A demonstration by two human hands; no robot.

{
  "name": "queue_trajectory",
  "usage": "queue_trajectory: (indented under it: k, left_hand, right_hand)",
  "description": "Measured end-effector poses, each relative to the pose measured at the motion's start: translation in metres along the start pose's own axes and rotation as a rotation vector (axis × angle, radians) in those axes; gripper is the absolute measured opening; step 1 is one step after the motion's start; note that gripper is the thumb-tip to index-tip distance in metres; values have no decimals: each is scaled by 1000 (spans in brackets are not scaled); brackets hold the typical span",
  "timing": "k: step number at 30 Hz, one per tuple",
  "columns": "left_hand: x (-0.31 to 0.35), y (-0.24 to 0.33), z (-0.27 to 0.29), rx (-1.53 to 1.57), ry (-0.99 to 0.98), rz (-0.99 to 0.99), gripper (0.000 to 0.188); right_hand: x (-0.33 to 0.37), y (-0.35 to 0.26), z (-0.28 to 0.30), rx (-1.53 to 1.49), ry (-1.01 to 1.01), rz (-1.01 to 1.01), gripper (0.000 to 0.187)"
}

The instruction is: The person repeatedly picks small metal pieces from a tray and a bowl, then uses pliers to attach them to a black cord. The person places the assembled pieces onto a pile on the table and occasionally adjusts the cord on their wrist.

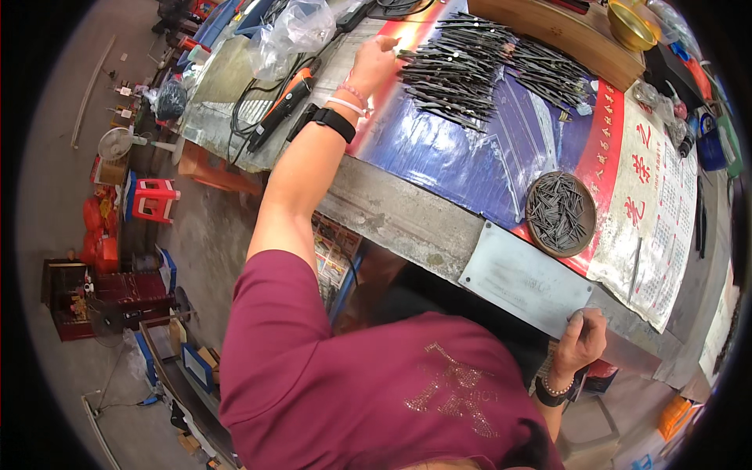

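Observation:
My left hand (374, 64) reaches over the worktable to the left edge of a spread of thin dark sticks (454, 74). Its fingers are drawn together near the stick ends; what they pinch, if anything, I cannot make out. Down at the table's front edge, my right hand (580, 341) is closed with thumb against forefinger, beside the corner of a pale flat plate (525, 278). Anything in those fingers is hidden. Behind the plate stands a round brown bowl (589, 202) full of short grey rods (558, 211).
A printed sheet (439, 172) in blue, red and white covers the tabletop. An orange-and-black power tool (282, 108) with cables lies left of my forearm, near a clear plastic bag (294, 39). A wooden box (560, 39) and a brass-coloured bowl (631, 27) stand at the back.

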State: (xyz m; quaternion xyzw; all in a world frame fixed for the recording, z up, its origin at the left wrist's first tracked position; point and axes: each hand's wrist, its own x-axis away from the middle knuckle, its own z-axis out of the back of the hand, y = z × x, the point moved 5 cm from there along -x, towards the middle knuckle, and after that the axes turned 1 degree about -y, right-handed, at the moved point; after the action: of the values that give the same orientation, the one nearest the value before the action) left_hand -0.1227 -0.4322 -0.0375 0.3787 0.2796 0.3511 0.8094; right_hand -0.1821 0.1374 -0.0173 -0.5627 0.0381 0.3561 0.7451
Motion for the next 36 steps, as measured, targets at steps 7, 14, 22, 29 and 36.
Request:
queue_trajectory:
  k: [7, 14, 22, 29, 36]
  left_hand:
    - [34, 49, 21, -74, -171, -242, 11]
    - [71, 59, 28, 427, -146, -126, 26]
    - [197, 59, 92, 396, -109, -22, 26]
    - [393, 33, 133, 243, -268, 368, 23]
    - [493, -69, 139, -503, -266, 593, 30]
  right_hand:
    - [6, 6, 4, 110, 52, -93, 4]
    - [6, 6, 3, 164, 135, -88, 7]
    - [5, 8, 6, 217, 126, -48, 7]
    - [2, -1, 6, -15, 237, -11, 11]
    - [8, -46, -39, -186, -87, 101, 9]
